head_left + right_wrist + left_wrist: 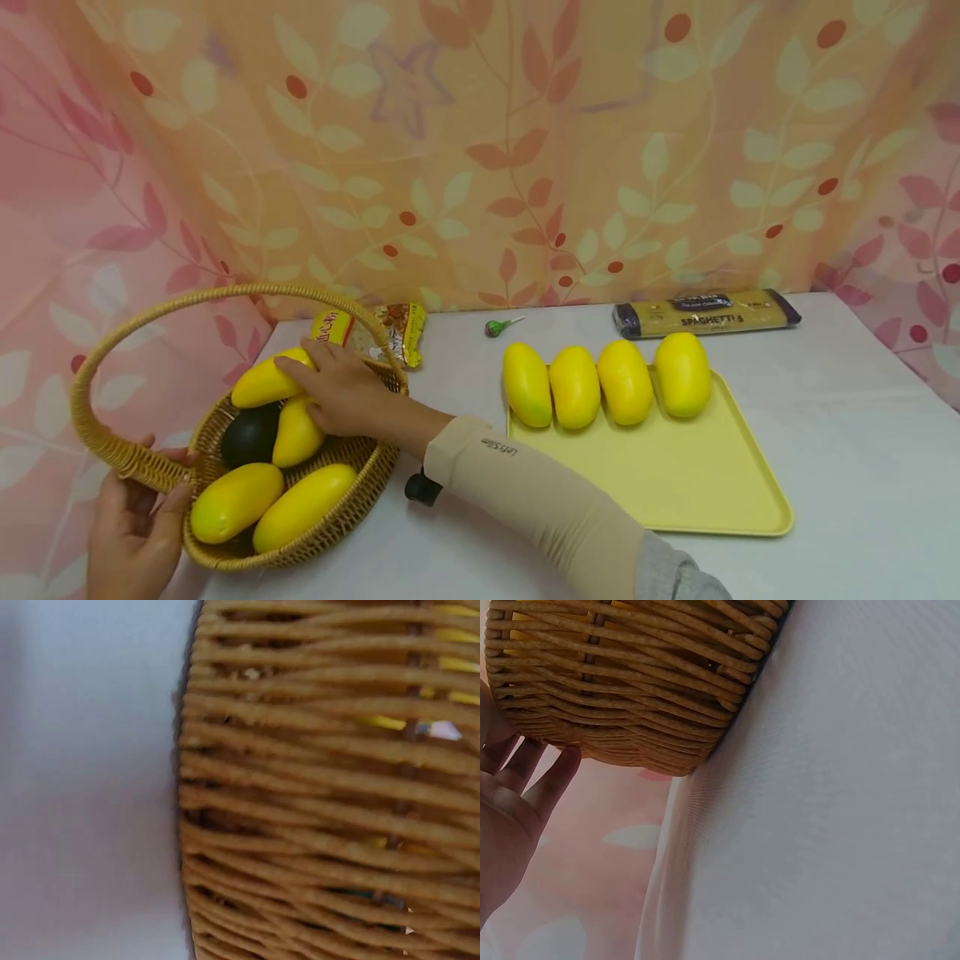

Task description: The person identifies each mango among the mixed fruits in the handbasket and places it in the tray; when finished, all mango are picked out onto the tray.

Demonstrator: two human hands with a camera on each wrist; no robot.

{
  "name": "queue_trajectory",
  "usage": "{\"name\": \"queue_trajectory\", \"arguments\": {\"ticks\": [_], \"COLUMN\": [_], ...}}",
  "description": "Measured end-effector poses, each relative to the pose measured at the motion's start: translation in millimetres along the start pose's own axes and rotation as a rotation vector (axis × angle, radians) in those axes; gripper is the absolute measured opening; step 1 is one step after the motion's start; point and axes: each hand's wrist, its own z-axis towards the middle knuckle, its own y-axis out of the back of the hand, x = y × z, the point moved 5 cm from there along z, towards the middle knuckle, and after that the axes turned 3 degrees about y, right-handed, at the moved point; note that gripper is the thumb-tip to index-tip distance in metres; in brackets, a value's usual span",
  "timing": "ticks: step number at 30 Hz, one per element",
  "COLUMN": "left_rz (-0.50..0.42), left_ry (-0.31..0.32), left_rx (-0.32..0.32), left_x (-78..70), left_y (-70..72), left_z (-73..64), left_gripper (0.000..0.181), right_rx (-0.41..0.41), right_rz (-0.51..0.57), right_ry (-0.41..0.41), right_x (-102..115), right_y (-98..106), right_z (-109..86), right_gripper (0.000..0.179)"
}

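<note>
A wicker basket (352, 508) with a tall arched handle stands at the left in the head view. In it lie several yellow mangoes (307, 507) and a dark, rounded fruit like an avocado (251, 437). My left hand (138, 533) grips the basket's rim at the handle's base; the left wrist view shows its fingers against the woven wall (622, 690). Reaching in over the basket's right side, my right hand (345, 392) holds the uppermost mango (266, 380) by its right end. Some of its fingertips are hidden. The right wrist view holds only wicker (322, 787) and white cloth.
On the right, several mangoes (573, 387) lie in a row along the back of a yellow tray (645, 492). Behind it is a spaghetti pack (708, 314). A lollipop (498, 326) lies mid-table at the back. Snack packets (405, 332) lie behind the basket.
</note>
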Motion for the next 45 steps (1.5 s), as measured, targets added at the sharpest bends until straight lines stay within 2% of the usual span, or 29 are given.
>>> {"name": "queue_trajectory", "arguments": {"ticks": [5,8,12,15,18,24,28,32,36,39,45], "left_rz": [-0.032,-0.053,-0.083,-0.095,-0.066,-0.058,0.042,0.089,0.100,0.129,0.148], "left_ry": [-0.028,-0.064,-0.091,-0.077,-0.062,-0.064,-0.034,-0.004,-0.011,-0.018,-0.026], "left_rx": [0.006,0.026,0.048,0.047,0.038,0.037,0.013,0.002,0.014,0.020,0.012], "left_x": [-0.2,-1.4,-2.5,-2.4,-2.1,-2.1,-1.7,-0.8,-1.2,-2.0,-4.1], "left_y": [1.4,1.1,0.2,0.2,0.3,1.1,1.3,0.5,-0.1,-0.6,0.4], "left_z": [-1.7,-2.2,-1.6,-0.6,0.4,0.2,0.9,1.1,0.6,0.2,0.0], "left_gripper": [0.074,0.075,0.075,0.074,0.075,0.075,0.075,0.074,0.075,0.076,0.076], "right_rx": [-0.166,-0.196,-0.197,-0.178,-0.133,-0.076,-0.066,-0.071,-0.113,-0.158,-0.239], "right_rz": [-0.031,-0.023,0.038,0.131,0.209,0.219,0.259,0.278,0.303,0.394,0.693], "right_ry": [0.035,0.042,0.058,0.076,0.089,0.067,0.059,0.088,0.141,0.163,0.102], "right_x": [-1,-1,-2,-3,-2,-1,-1,-1,0,-1,-6], "right_y": [3,4,7,9,8,5,4,5,6,10,22], "right_z": [0.4,0.0,-0.8,-0.7,0.0,0.1,-0.6,-0.5,-0.5,-1.8,-9.5], "right_gripper": [0.046,0.042,0.039,0.037,0.041,0.045,0.048,0.048,0.046,0.046,0.059]}}
